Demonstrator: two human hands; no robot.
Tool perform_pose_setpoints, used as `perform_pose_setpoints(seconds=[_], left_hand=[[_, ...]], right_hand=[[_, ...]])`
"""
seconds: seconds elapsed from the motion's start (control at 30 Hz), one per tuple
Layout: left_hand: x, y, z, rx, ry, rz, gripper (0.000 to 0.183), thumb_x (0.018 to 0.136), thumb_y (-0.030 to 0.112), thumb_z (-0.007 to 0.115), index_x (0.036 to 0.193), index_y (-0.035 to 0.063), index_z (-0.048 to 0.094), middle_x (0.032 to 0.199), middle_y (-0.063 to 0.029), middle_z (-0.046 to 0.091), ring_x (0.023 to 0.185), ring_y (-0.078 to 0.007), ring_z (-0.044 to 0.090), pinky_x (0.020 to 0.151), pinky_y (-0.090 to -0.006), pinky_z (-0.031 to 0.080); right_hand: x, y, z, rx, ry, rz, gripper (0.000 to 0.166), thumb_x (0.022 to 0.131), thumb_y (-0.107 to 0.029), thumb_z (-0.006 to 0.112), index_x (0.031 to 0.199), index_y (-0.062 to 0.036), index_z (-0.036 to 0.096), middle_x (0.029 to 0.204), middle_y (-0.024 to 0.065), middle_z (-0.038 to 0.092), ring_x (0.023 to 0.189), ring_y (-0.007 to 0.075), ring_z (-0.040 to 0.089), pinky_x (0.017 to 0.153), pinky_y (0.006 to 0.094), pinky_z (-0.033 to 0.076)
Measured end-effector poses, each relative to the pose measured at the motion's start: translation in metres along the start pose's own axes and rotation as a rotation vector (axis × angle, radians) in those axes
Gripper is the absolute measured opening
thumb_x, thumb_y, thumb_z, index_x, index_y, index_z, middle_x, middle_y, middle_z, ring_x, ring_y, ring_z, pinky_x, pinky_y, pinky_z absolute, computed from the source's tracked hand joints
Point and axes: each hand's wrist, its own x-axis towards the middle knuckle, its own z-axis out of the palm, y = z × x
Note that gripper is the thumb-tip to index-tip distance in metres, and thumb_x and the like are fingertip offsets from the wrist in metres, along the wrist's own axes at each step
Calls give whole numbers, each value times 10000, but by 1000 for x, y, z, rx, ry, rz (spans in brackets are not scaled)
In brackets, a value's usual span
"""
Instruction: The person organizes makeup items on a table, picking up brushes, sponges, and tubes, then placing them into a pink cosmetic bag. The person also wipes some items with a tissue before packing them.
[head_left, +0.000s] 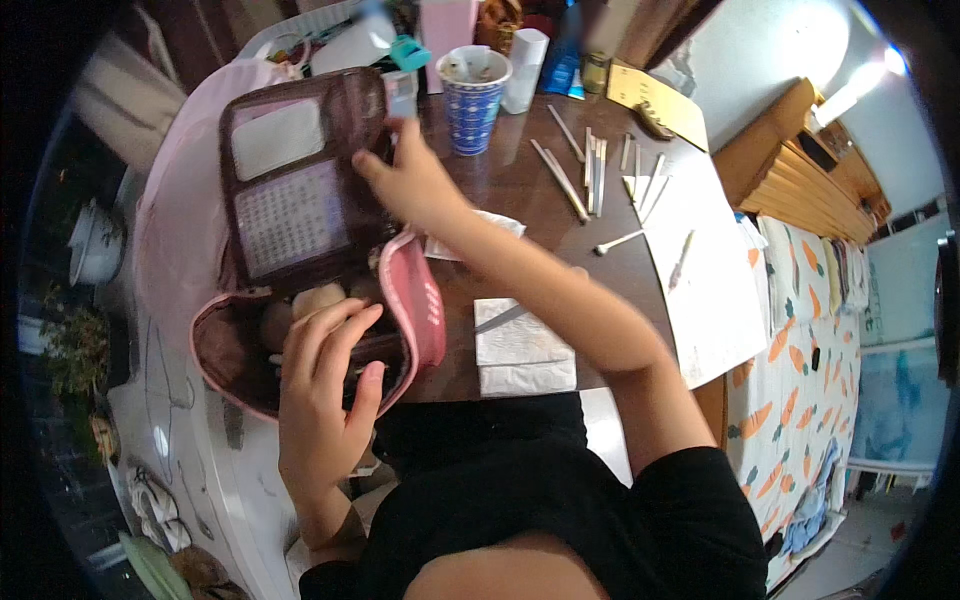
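Observation:
An unzipped pink makeup bag (431, 307) with a dark lining lies at the left of the dark wooden table, its lid raised. Mesh pockets inside the lid (345, 142) hold a white flat item (277, 140) and a clear sheet with rows of small dark marks (291, 217). At the lid's right edge is my right hand (412, 176), thumb and forefinger closed around that edge. Over the bag's main compartment I see my left hand (330, 367), fingers spread and bent, next to a beige rounded item (319, 300). Whether its fingers touch anything is hidden.
A blue patterned paper cup (472, 105) and a white bottle (525, 71) stand behind the bag. Makeup brushes and slim sticks (596, 176) lie farther right. Folded white tissue (525, 356) with grey tweezers-like tool (500, 319) is near the front edge, white paper (697, 300) at right.

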Motion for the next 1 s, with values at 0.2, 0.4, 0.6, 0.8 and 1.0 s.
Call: perform_pose_setpoints(seconds=[0.2,0.4,0.6,0.8,1.0], left_hand=[[-1,26,28,-56,66,139,340,795,31,604,1135,32,606,1187,-134,550,1107,-328,514,955,-433,419],[6,41,52,-36,87,191,246,800,-8,591,1038,26,643,1104,-120,594,1031,-314,569,905,-416,458],[12,39,122,-61,-186,214,350,813,-22,588,1160,5,559,1139,-140,557,1085,-312,533,945,-410,438],[36,35,179,93,-258,134,343,863,66,611,1185,-1,512,1076,-125,545,982,-292,535,879,-382,460],[53,39,203,-50,-262,14,243,893,101,593,1108,5,531,978,-160,561,888,-358,575,765,-423,472]], right_hand=[[-89,-14,-32,488,37,139,355,949,-149,558,1251,-2,444,1146,129,579,1063,166,541,873,296,458],[-154,-3,-56,536,-44,185,306,948,-59,536,1243,-25,463,1234,79,510,1201,169,478,995,302,402],[-202,23,-112,466,211,153,169,929,-3,541,1097,-9,527,1048,53,557,967,119,558,834,263,471],[-225,40,-187,190,420,216,88,930,6,497,992,10,560,907,29,584,799,86,543,717,224,446],[-200,53,-250,-750,262,99,254,771,25,612,1008,-61,643,998,99,602,924,289,571,772,354,487]])
